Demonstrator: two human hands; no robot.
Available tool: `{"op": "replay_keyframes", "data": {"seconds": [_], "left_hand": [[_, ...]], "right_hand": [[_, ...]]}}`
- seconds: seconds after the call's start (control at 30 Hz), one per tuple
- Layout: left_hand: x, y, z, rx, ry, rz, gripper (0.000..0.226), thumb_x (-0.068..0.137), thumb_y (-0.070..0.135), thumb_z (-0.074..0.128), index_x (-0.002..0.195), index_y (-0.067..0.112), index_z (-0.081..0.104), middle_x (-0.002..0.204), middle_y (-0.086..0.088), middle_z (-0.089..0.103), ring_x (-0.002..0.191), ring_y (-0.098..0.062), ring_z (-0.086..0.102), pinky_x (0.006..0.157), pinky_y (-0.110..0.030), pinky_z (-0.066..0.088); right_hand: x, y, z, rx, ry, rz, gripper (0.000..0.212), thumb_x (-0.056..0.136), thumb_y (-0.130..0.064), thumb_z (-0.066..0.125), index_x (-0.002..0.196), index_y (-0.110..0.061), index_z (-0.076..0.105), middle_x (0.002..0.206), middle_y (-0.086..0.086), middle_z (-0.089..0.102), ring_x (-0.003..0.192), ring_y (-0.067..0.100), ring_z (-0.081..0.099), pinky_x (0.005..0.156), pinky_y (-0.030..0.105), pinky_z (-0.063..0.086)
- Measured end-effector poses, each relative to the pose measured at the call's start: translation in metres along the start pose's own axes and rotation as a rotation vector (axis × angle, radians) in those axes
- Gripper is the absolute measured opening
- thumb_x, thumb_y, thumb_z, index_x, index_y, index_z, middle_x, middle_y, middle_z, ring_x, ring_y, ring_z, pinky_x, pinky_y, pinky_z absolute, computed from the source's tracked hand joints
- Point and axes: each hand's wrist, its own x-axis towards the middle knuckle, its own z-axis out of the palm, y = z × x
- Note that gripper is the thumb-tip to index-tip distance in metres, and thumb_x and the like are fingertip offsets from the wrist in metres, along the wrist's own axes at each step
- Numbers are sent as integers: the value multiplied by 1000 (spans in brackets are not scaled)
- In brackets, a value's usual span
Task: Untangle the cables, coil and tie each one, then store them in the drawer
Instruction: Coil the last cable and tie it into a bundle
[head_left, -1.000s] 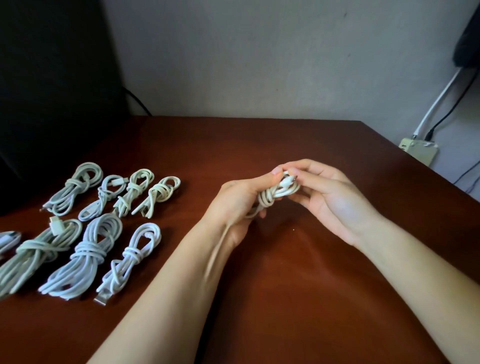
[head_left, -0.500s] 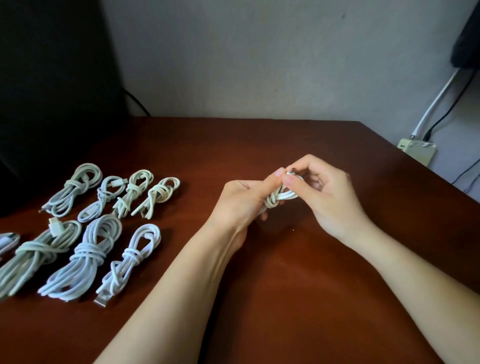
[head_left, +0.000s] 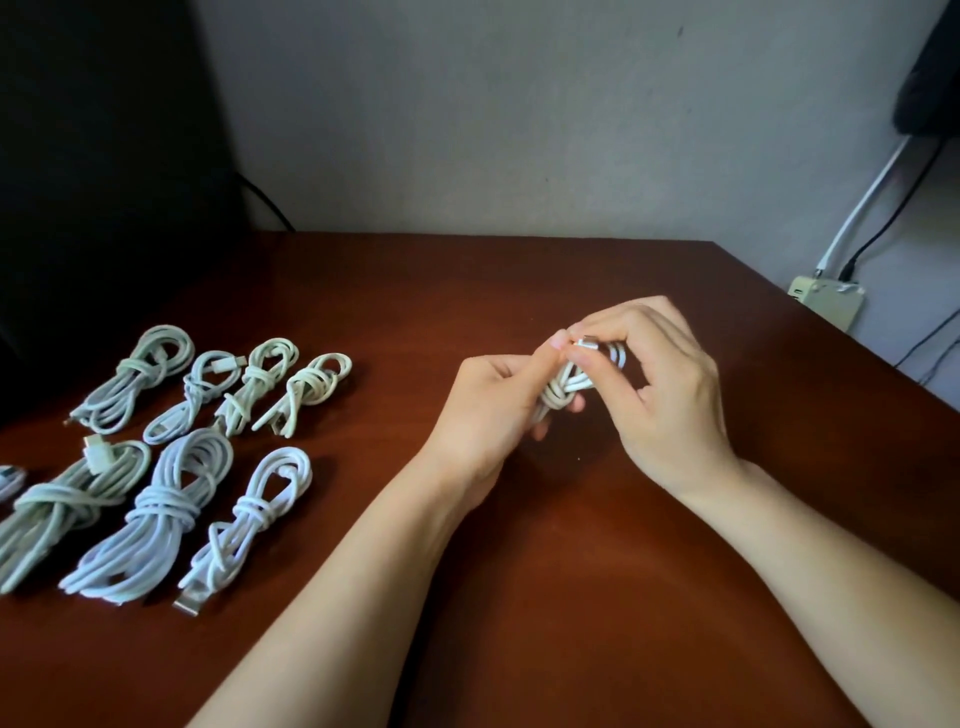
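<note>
A small white coiled cable (head_left: 566, 387) is held above the middle of the brown table (head_left: 519, 597), between both hands. My left hand (head_left: 488, 410) grips the coil's lower part, thumb up against its top. My right hand (head_left: 660, 395) pinches the cable's plug end (head_left: 587, 343) with thumb and forefinger at the top of the coil. Several tied white cable coils (head_left: 171, 452) lie in two rows on the table's left side. No drawer is in view.
A dark object (head_left: 104, 182) stands at the back left, with a black wire behind it. The table's right edge (head_left: 841, 338) runs diagonally; past it a cream power strip (head_left: 826, 301) with white and black leads sits by the grey wall.
My right hand has curled in more tightly over the coil's top and now pinches the plug end. The coil has been drawn tighter between the hands.
</note>
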Motion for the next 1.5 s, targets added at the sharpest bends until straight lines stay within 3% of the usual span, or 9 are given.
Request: {"op": "replay_keyframes", "data": {"seconds": [0.17, 0.33, 0.53, 0.7, 0.83, 0.93, 1.1, 1.4, 1.5], "left_hand": [[0, 0, 1, 14, -4, 28, 51, 96, 38, 50, 68, -1, 68, 45, 4, 52, 44, -9, 35, 45, -15, 29], [1, -1, -2, -3, -51, 4, 53, 94, 44, 51, 65, 2, 68, 66, -18, 54, 45, -10, 34, 46, -18, 28], [0, 0, 4, -128, -114, -78, 51, 96, 44, 46, 75, 1, 63, 59, -8, 56, 47, -11, 35, 50, -22, 28], [0, 1, 6, -163, -141, -96, 45, 96, 46, 45, 87, 4, 59, 55, -3, 43, 49, -11, 33, 50, -22, 28], [0, 3, 9, -157, -116, -51, 41, 97, 44, 43, 90, 7, 59, 57, -3, 41, 51, -11, 33, 52, -23, 27], [-1, 2, 9, -99, -78, -15, 45, 99, 43, 41, 75, 8, 58, 58, -3, 43, 52, -10, 35, 53, -21, 30], [-1, 1, 8, -51, -107, -53, 47, 101, 44, 36, 71, 12, 55, 61, -1, 49, 51, -9, 38, 53, -21, 32], [1, 0, -2, -97, -272, -38, 25, 97, 20, 51, 76, 8, 57, 62, -2, 50, 52, -5, 39, 56, -18, 33], [2, 0, -3, -19, -266, -5, 30, 96, 26, 53, 74, 7, 60, 61, -13, 45, 46, -7, 32, 50, -19, 27]], "right_hand": [[2, 4, 0, -65, 50, -171, 21, 94, -11, 58, 79, 4, 63, 87, 13, 68, 85, 22, 58, 79, 26, 47], [2, 8, -3, -167, 66, -321, 22, 95, -11, 60, 78, 2, 63, 88, 11, 70, 76, 27, 64, 65, 40, 53], [5, 7, -5, -215, 115, -262, 31, 97, -17, 55, 77, 5, 63, 86, 14, 69, 74, 27, 66, 66, 33, 53], [5, 3, 0, -88, 156, -56, 32, 97, -19, 50, 80, 7, 60, 85, 14, 66, 81, 15, 58, 73, 18, 44], [6, 0, 3, 104, 187, 161, 8, 92, -15, 57, 86, -11, 59, 88, -1, 63, 81, 12, 61, 70, 27, 50], [10, -3, 3, 329, 132, 444, 14, 88, -28, 61, 77, -29, 53, 85, -8, 65, 77, 18, 65, 65, 37, 54], [14, 2, -2, 610, -80, 819, 12, 90, -16, 64, 78, -17, 62, 69, -6, 63, 64, 5, 58, 56, 21, 46], [15, 8, -10, 722, -150, 927, 11, 80, -21, 71, 85, -12, 71, 83, 9, 71, 79, 16, 64, 77, 30, 52], [15, 5, -11, 921, -163, 1068, 21, 74, -24, 66, 84, -5, 68, 77, 5, 71, 73, 11, 66, 69, 21, 54]]}}
